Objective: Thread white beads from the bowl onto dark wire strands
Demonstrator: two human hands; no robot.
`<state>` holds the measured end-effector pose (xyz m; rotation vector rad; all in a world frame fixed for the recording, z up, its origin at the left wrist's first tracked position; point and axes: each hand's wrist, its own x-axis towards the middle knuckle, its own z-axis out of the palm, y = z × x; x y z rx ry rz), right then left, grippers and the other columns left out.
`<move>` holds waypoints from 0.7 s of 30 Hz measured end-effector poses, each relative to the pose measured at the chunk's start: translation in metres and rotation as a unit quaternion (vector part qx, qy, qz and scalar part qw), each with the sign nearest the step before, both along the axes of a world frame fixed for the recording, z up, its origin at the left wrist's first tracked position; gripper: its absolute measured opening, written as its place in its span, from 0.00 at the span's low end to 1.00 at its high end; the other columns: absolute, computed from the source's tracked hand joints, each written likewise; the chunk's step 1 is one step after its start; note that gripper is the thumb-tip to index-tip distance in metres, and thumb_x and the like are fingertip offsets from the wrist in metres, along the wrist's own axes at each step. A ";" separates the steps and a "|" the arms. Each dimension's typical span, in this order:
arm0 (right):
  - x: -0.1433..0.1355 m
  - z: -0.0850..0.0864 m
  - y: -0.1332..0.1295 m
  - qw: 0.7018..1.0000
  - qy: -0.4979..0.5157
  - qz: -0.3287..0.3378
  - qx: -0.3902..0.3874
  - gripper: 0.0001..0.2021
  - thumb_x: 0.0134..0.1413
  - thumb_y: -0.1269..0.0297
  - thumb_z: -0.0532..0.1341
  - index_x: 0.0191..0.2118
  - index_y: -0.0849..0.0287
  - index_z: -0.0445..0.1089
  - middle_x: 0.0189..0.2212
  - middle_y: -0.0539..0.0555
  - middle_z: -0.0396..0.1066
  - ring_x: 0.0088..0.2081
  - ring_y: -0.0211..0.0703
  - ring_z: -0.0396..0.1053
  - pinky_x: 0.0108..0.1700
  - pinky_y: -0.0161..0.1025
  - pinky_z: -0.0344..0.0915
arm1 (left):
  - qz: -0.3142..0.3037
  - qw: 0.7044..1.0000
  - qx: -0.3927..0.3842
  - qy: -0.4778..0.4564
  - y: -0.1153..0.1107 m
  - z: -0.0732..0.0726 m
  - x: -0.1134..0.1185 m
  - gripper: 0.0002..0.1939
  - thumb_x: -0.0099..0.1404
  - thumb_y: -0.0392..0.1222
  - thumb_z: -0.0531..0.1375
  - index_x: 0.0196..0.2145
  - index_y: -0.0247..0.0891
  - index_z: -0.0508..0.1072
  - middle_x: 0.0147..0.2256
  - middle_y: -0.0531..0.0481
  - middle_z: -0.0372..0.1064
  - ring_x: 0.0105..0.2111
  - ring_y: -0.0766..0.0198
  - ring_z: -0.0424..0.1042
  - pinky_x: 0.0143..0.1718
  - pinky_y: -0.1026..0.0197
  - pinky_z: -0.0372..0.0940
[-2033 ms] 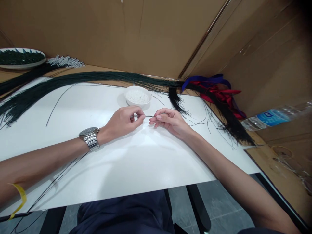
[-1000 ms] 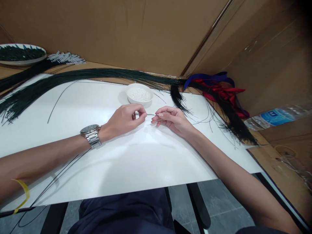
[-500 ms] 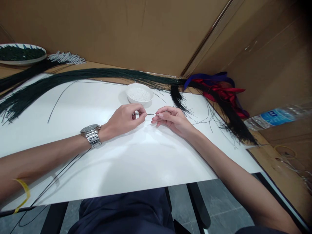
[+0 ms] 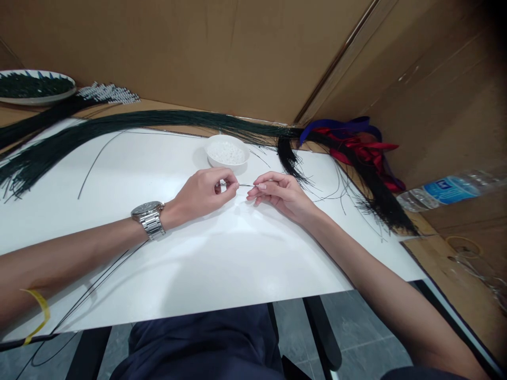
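Note:
A thin dark strand (image 4: 246,185) stretches across the short gap between my two hands above the white tabletop (image 4: 237,264). My left hand (image 4: 208,192), with a metal watch (image 4: 149,217) on its wrist, pinches the strand between thumb and index finger. On the other side, my right hand (image 4: 279,194) pinches its right end between thumb and fingertips. Just behind the hands stands a white bowl (image 4: 226,152) of small white pieces. Long dark strands (image 4: 93,285) run from under my left wrist to the table's front edge.
Bundles of dark green strands (image 4: 158,120) lie along the back. A bowl of green pieces (image 4: 35,87) and white-tipped strands (image 4: 109,94) are back left. Red ribbon (image 4: 368,150), blue ribbon (image 4: 336,125) and a plastic bottle (image 4: 447,190) are at the right.

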<state>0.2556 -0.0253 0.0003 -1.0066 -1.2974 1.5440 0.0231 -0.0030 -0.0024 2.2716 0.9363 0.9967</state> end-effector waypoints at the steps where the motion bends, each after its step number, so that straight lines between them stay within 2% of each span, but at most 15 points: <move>1: 0.000 0.000 0.000 1.000 0.000 0.001 0.001 0.12 0.48 0.60 0.73 0.36 0.59 0.76 0.32 0.55 0.81 0.36 0.46 0.79 0.36 0.40 0.73 | 0.000 1.000 -0.001 0.000 0.000 0.000 0.000 0.07 0.66 0.40 0.58 0.32 0.37 0.74 0.28 0.54 0.72 0.25 0.69 0.65 0.28 0.64 0.59; 21: 0.001 -0.001 0.001 1.000 0.000 0.008 0.023 0.11 0.48 0.61 0.73 0.35 0.59 0.76 0.31 0.55 0.81 0.35 0.45 0.80 0.35 0.38 0.74 | 0.003 1.000 0.006 0.001 0.001 0.000 0.001 0.07 0.66 0.40 0.59 0.31 0.37 0.74 0.28 0.55 0.72 0.25 0.69 0.65 0.28 0.65 0.59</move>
